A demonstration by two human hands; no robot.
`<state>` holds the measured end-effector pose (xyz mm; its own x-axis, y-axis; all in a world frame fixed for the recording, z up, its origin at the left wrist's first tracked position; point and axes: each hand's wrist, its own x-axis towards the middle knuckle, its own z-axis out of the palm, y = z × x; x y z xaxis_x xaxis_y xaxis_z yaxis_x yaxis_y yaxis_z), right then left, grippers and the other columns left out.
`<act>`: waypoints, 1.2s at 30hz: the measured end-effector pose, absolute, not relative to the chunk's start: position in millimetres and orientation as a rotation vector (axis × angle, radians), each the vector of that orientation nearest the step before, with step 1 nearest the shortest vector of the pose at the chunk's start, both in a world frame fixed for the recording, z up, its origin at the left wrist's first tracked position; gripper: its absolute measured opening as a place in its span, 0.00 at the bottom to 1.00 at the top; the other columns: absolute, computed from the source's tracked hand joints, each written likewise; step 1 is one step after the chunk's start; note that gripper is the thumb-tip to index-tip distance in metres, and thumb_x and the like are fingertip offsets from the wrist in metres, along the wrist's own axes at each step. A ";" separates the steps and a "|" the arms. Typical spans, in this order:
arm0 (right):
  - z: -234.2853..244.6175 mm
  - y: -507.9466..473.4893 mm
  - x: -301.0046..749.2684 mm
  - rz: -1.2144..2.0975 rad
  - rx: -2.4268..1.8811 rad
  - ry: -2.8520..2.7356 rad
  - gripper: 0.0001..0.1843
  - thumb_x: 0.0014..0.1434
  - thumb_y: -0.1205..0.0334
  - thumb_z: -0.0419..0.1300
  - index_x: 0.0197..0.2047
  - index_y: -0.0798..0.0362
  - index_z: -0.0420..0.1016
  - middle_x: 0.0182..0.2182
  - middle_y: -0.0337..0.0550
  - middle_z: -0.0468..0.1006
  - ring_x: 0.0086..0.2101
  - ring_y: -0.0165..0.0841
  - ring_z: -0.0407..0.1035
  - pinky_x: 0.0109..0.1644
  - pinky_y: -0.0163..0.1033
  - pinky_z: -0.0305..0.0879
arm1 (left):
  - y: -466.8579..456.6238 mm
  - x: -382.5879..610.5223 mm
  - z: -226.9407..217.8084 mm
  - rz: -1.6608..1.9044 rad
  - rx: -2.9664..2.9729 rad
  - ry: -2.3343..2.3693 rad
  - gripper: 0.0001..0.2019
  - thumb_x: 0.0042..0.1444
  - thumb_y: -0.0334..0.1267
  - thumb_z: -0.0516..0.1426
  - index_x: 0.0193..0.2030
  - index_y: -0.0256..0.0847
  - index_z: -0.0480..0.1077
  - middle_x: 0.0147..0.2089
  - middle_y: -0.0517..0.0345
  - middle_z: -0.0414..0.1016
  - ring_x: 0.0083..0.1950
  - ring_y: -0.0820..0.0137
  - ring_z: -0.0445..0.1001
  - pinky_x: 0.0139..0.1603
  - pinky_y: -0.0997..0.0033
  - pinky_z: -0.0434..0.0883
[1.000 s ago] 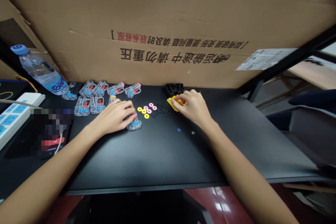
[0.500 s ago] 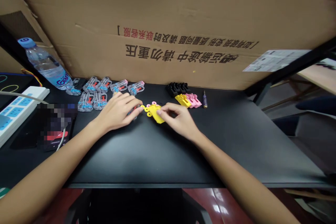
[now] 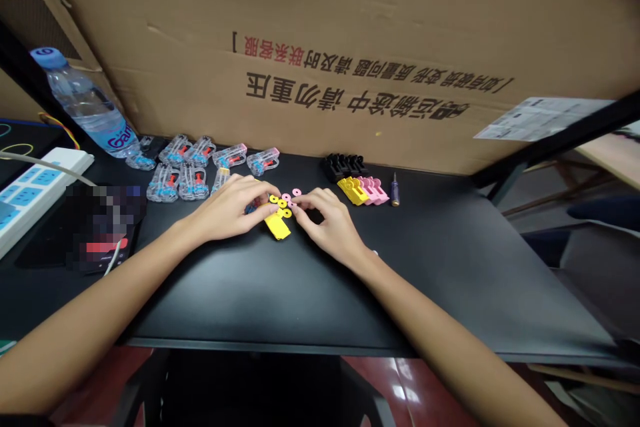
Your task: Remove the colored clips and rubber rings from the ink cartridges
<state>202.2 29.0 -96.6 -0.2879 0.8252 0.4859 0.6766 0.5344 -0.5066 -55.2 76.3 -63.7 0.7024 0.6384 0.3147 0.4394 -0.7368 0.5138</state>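
My left hand (image 3: pixel 235 208) is curled over the table, its thumb against a flat yellow plastic part (image 3: pixel 278 227). Beneath its fingers shows a bit of a bluish, clear item, mostly hidden. Small yellow rings (image 3: pixel 283 203) and pink rings (image 3: pixel 297 192) lie in a cluster between my hands. My right hand (image 3: pixel 327 223) has its thumb and forefinger closed at the cluster's right side, at a pink ring (image 3: pixel 293 204). Just behind my left hand stand clear toy water guns (image 3: pixel 194 180) with red triggers and blue inner parts, one partly covered.
Black parts (image 3: pixel 344 165), yellow parts (image 3: pixel 352 191) and pink parts (image 3: pixel 373 191) sit in rows at the back, beside a small screwdriver (image 3: pixel 395 190). A water bottle (image 3: pixel 93 107), a power strip (image 3: pixel 43 177) and a phone (image 3: pixel 107 257) are at left. A cardboard box (image 3: pixel 320 7) walls the back.
The yellow part has gone from my right hand to beneath my left thumb, moving left and nearer. My right fingers are now at the pink rings. The view has shifted slightly.
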 end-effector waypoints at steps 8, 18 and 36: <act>-98.8 29.5 201.1 0.043 -1.300 -2.347 0.10 0.73 0.57 0.63 0.49 0.49 0.85 0.43 0.51 0.83 0.43 0.46 0.71 0.47 0.52 0.65 | 78.3 -55.4 -68.0 0.679 2.494 0.860 0.13 0.74 0.46 0.57 0.56 0.44 0.77 0.44 0.57 0.84 0.50 0.61 0.77 0.57 0.57 0.65; -82.2 17.8 193.9 0.528 -1.119 -1.906 0.14 0.73 0.49 0.63 0.43 0.46 0.86 0.36 0.45 0.83 0.37 0.41 0.76 0.45 0.49 0.73 | 77.4 -52.0 -67.6 0.672 2.510 0.838 0.16 0.76 0.48 0.54 0.39 0.42 0.73 0.41 0.58 0.81 0.47 0.64 0.76 0.59 0.57 0.60; -85.6 19.0 188.7 0.619 -1.193 -1.796 0.18 0.70 0.43 0.66 0.38 0.48 0.81 0.35 0.44 0.80 0.34 0.37 0.73 0.39 0.45 0.74 | 72.1 -48.9 -66.2 0.621 2.497 0.765 0.14 0.77 0.42 0.51 0.45 0.42 0.76 0.47 0.55 0.81 0.53 0.63 0.76 0.64 0.56 0.61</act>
<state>188.7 19.0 -85.6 -0.1635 0.9070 0.3882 0.4752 0.4172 -0.7747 -48.9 72.1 -66.2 0.7446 0.6048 0.2824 0.4007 -0.7434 0.5355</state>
